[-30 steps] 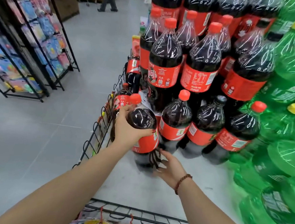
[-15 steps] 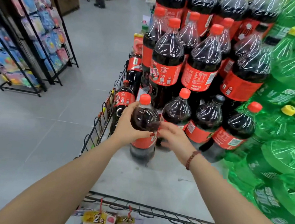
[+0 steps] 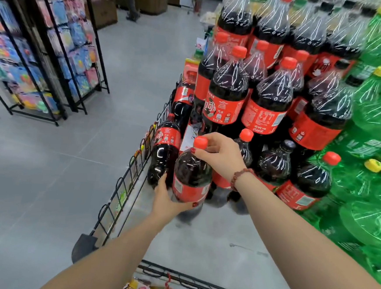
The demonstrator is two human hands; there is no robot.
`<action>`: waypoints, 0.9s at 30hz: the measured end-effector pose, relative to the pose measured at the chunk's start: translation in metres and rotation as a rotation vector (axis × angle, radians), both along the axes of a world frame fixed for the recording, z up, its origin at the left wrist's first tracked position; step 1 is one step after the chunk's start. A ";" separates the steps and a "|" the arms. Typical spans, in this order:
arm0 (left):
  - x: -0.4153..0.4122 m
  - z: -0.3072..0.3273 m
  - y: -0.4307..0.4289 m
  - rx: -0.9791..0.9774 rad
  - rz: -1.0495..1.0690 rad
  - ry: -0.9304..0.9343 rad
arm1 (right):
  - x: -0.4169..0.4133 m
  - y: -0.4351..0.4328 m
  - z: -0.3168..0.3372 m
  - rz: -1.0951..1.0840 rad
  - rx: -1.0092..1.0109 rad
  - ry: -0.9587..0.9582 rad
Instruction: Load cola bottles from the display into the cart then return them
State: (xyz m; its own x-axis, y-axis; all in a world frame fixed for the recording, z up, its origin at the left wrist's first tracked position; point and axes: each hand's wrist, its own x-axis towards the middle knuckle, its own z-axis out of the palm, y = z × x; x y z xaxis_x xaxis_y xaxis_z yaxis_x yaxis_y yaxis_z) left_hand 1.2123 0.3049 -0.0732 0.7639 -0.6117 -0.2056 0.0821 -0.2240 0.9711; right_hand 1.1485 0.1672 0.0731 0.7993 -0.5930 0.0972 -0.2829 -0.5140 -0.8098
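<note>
Gripping one cola bottle [image 3: 190,176], two hands [image 3: 169,200] [image 3: 220,157]

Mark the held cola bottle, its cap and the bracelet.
held cola bottle [image 3: 192,167], head view, on its dark shoulder above the label.
cap [image 3: 200,142], head view, on the red top.
bracelet [image 3: 236,177], head view, on a bead at the wrist.

One large cola bottle [image 3: 191,174] — dark liquid, red cap, red label — is held nearly upright at the front left of the display [image 3: 199,245], pinched at the neck by the right hand [image 3: 220,156] and cupped round the label by the left hand [image 3: 169,199]. Its base is blurred and seems to touch the grey deck. Other cola bottles [image 3: 268,100] are stacked in tiers just behind.
</note>
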 end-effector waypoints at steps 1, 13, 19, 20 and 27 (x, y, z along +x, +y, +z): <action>-0.004 -0.002 -0.002 -0.028 0.009 0.060 | 0.003 -0.001 -0.001 -0.008 -0.052 0.043; 0.013 -0.015 -0.034 -0.197 0.082 0.133 | 0.038 -0.016 -0.004 -0.087 -0.132 0.054; 0.032 -0.016 -0.048 -0.173 0.055 0.104 | 0.053 -0.029 0.002 -0.147 -0.124 0.078; 0.036 -0.017 -0.049 -0.170 0.049 0.103 | 0.055 -0.029 0.003 -0.149 -0.118 0.074; 0.050 -0.019 -0.060 -0.172 0.056 0.113 | 0.064 -0.032 -0.001 -0.179 -0.080 0.047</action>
